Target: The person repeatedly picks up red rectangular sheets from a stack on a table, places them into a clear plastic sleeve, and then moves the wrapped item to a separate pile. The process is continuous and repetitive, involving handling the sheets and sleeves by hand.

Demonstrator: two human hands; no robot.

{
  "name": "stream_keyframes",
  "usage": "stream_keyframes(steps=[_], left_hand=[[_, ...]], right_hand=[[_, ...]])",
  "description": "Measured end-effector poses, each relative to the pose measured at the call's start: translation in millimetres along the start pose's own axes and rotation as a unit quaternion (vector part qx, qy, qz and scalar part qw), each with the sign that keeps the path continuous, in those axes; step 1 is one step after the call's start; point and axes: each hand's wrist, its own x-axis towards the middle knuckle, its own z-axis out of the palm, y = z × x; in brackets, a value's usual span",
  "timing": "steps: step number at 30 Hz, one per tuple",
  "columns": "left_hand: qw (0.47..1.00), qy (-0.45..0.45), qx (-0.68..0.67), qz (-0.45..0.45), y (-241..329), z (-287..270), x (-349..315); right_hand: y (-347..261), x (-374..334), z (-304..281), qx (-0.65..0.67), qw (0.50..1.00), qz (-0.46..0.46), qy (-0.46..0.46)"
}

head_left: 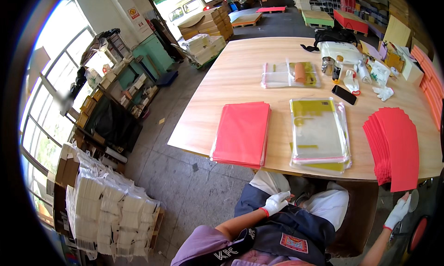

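Observation:
My left hand [276,204], in a white glove with a red cuff, is held over my lap below the table edge. Its fingers point right, loosely extended, with nothing visible in them. My right hand [397,212], gloved the same way, is low at the right, just below the near end of a fanned stack of red paper sheets [403,148]. Its fingers are stretched upward, and whether they touch the sheets is unclear. Left on the table lies a pile of red sheets in clear bags [242,133]. Beside it sits a pile of clear plastic bags [314,132] with olive-yellow print.
Farther back on the table are a bundle of clear packets [277,76], a brown roll [299,73], a phone [344,94], scissors [352,82], a bottle [338,69] and a loose glove [383,93]. A plastic-wrapped stack [108,210] stands on the floor at left.

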Motion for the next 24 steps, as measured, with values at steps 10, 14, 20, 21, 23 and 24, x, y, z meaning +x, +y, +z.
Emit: stream_keyframes(steps=[10, 14, 20, 21, 23, 24], left_hand=[[1.000, -0.006, -0.020, -0.004, -6, -1, -2], [0.982, 0.038, -0.011, 0.183, 30, -16, 14], [0.908, 0.221, 0.193, 0.299, 100, -80, 81], [0.928, 0.172, 0.231, 0.237, 96, -86, 94], [0.932, 0.140, 0.288, 0.169, 95, -93, 116], [0.926, 0.105, 0.331, 0.148, 97, -90, 129]], right_hand=[[-42, 32, 5, 0.474, 0.843, 0.205, -0.152], [-1, 67, 0, 0.394, 0.906, 0.132, -0.082], [-87, 29, 15, 0.592, 0.772, 0.191, -0.127], [-117, 4, 25, 0.588, 0.772, 0.200, -0.136], [-199, -65, 38, 0.557, 0.808, 0.183, -0.059], [-193, -76, 27, 0.541, 0.817, 0.165, -0.114]])
